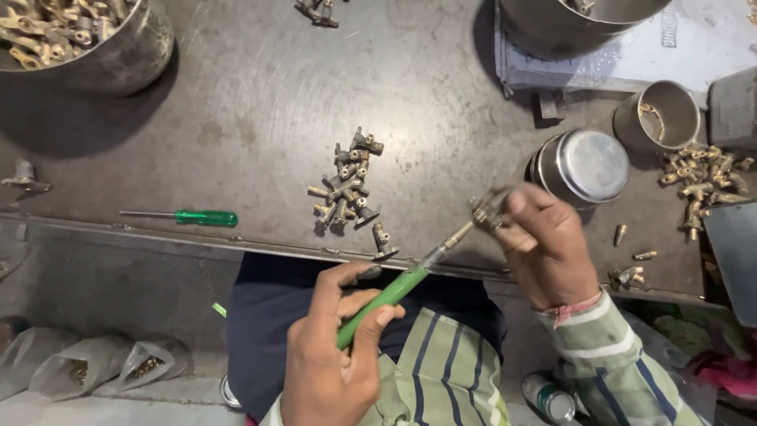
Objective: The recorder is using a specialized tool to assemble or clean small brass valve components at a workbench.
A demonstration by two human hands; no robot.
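Nearest to the person, the left hand [331,363] is wrapping its fingers tight round the green handle of a screwdriver [394,290], whose shaft is slanting up and to the right. Its tip is meeting a small brass fitting [489,210], which the right hand [544,244] is pinching between thumb and fingertips just above the near edge of the metal table [260,95]. The fitting is blurred, so its shape is hard to tell.

Below the edge, two clear bags [110,364] of brass bits are lying on the floor at the left, and one green-capped can [550,398] is standing at the right.

On the table a second green-handled screwdriver [180,217] is lying flat, well apart from both hands. Near the middle one loose heap of fittings [347,185] is sitting, roughly fifteen pieces, with one more piece [384,241] standing just beside it toward the edge.

Just beyond the right hand one lidded steel tin [582,166] is resting, and beyond it one open steel cup [658,117]. A second scatter of brass parts [706,177] is lying to the right; too many overlap to count.

Farthest off, one large steel bowl [95,43] full of brass pieces is sitting at the left corner, another large bowl [568,24] at the top right.
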